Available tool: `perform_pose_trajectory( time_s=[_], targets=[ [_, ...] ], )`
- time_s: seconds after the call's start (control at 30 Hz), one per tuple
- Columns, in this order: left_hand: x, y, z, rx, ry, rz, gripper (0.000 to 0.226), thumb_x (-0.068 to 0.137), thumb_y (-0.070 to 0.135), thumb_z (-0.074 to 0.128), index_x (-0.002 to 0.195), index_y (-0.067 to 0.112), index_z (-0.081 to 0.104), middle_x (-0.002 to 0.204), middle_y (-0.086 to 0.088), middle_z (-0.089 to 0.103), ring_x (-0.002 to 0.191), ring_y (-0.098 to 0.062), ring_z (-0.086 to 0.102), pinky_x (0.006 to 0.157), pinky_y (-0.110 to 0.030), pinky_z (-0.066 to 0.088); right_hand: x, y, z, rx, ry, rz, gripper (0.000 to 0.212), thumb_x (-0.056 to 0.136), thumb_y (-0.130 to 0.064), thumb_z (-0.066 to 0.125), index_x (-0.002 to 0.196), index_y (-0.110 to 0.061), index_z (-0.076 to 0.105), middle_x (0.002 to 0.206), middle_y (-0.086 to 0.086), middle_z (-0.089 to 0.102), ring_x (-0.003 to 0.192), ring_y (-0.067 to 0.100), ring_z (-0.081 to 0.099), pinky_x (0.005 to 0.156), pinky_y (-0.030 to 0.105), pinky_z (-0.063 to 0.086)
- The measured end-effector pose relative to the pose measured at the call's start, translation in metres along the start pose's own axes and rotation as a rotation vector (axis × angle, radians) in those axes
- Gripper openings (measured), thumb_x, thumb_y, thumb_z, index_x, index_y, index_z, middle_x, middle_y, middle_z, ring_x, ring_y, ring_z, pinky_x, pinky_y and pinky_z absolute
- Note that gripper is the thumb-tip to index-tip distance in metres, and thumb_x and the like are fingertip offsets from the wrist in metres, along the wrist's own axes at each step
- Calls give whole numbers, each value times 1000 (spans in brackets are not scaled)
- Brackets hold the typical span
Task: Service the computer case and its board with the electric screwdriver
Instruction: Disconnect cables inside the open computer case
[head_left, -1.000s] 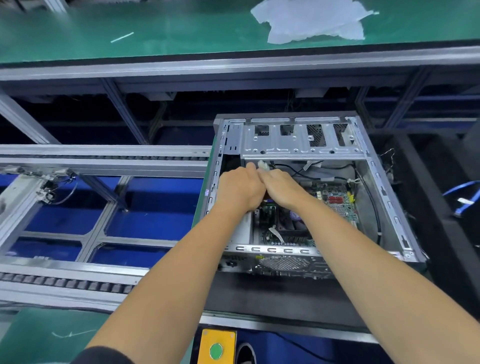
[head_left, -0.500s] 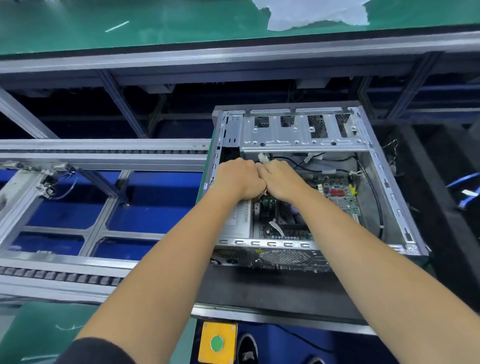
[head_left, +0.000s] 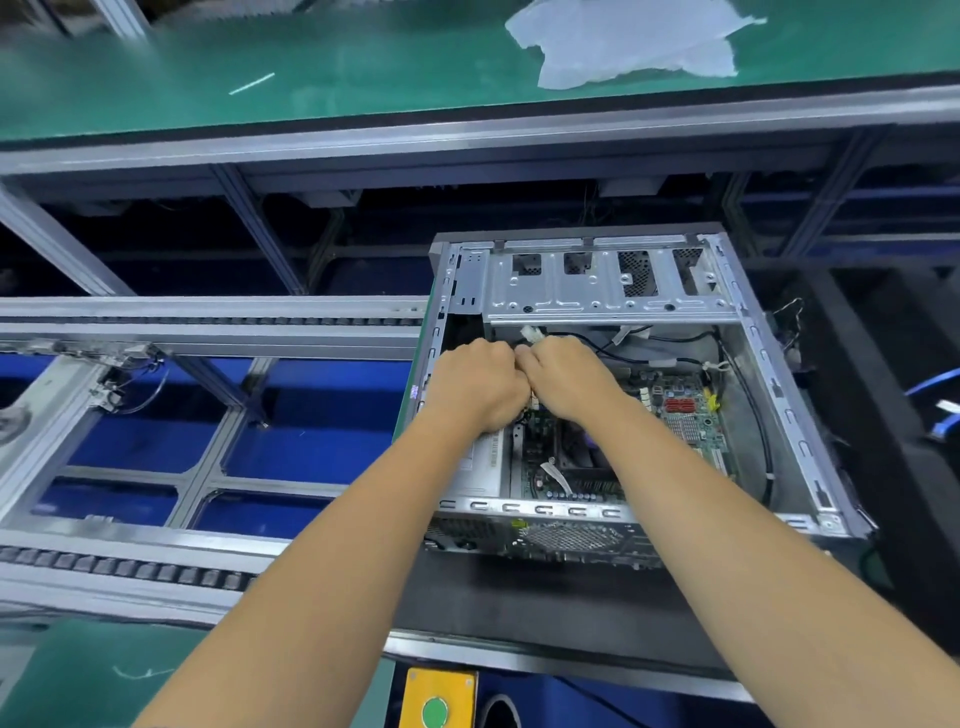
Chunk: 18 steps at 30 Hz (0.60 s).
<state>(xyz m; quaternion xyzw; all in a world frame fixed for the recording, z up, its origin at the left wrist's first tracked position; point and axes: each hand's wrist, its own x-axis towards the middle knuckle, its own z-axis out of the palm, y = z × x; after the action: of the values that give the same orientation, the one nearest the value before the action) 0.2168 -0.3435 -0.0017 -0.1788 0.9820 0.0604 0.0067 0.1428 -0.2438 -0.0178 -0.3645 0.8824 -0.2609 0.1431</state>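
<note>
The open grey sheet-metal computer case (head_left: 810, 441) lies on a dark mat (head_left: 519, 608) at centre right, its open side facing up. Its left wall sits just beside the end of the silver roller conveyor rail (head_left: 208, 322), and dark open room lies past its right wall. Across the far part of the opening runs a perforated silver drive bracket (head_left: 597, 291), so the free way in is the gap between that bracket and the near rim. Both forearms reach through this gap. The left hand (head_left: 478, 384) and right hand (head_left: 566, 376) meet knuckle to knuckle under the bracket's near edge, fingers curled downward. A small white plug connector (head_left: 531, 333) shows just beyond them with a black cable (head_left: 649, 358) running off to the right, but what each hand clamps is hidden beneath the fists and cannot be told. The green circuit board (head_left: 691, 415) lies flat on the case floor, mostly bare to the right of the hands, with red sockets near its far right corner. A green bench top (head_left: 311, 62) spans the far side and carries a crumpled white plastic sheet (head_left: 623, 41). At the near edge sits a yellow box with 1 green button (head_left: 436, 701).
</note>
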Motion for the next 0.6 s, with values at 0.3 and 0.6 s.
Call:
perform_pose_trajectory(
  time_s=[0.3,0.6],
  targets=[
    [-11,1,1,-8,44,29,35,95,28,28,91,11,58,93,-11,63,80,-29,54,69,-35,33,-8,2,-4,70,8,51,53,102,-26,46,51,-15,39,56,2,42,71,27,43,63,34,32],
    [-26,0,0,31,146,65,36,101,26,27,95,6,57,96,-12,63,84,-32,56,70,-38,36,-15,1,-9,130,320,180,26,94,-37,61,82,-14,58,73,0,62,73,24,60,64,34,48]
  ],
)
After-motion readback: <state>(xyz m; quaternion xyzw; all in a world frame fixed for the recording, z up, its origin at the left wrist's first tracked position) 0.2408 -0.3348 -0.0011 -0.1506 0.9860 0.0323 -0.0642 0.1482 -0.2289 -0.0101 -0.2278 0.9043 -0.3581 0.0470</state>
